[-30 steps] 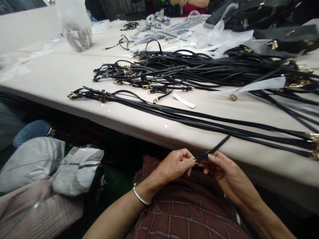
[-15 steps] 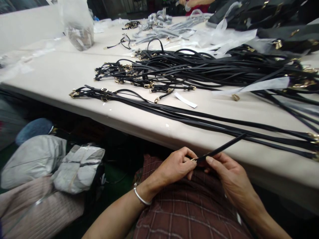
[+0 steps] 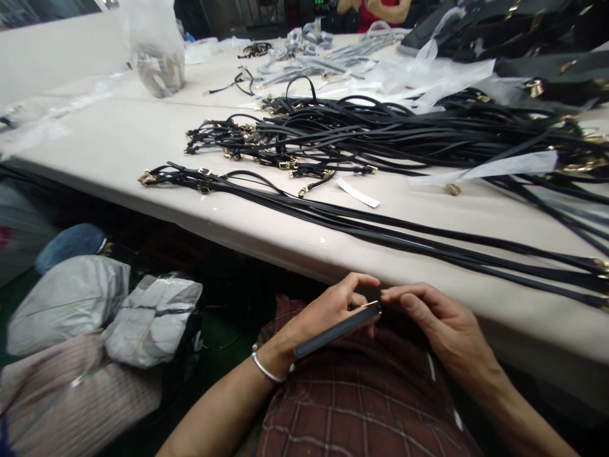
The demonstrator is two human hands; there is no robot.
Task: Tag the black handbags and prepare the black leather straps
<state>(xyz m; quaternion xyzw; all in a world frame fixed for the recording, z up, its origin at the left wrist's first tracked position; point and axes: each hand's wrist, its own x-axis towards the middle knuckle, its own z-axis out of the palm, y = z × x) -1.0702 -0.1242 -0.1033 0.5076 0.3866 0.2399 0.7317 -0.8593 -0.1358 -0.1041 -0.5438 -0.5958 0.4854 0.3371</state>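
Below the table's front edge, over my lap, my left hand and my right hand meet at one black strap. Its free end lies back along my left wrist, and a small gold buckle shows at the end between my fingertips. Both hands pinch that buckle end. A silver bangle sits on my left wrist. A row of finished black straps with gold buckles lies along the table just beyond my hands.
A big tangled heap of black straps covers the middle of the beige table. Grey straps, white paper strips and a clear plastic bag lie farther back. Another person in red is at the far side. Wrapped bundles sit on the floor at left.
The strap's free end, which pointed up to the right over the table edge, has swung round and now lies leftward along my left wrist. Both hands stayed pinched at the buckle.
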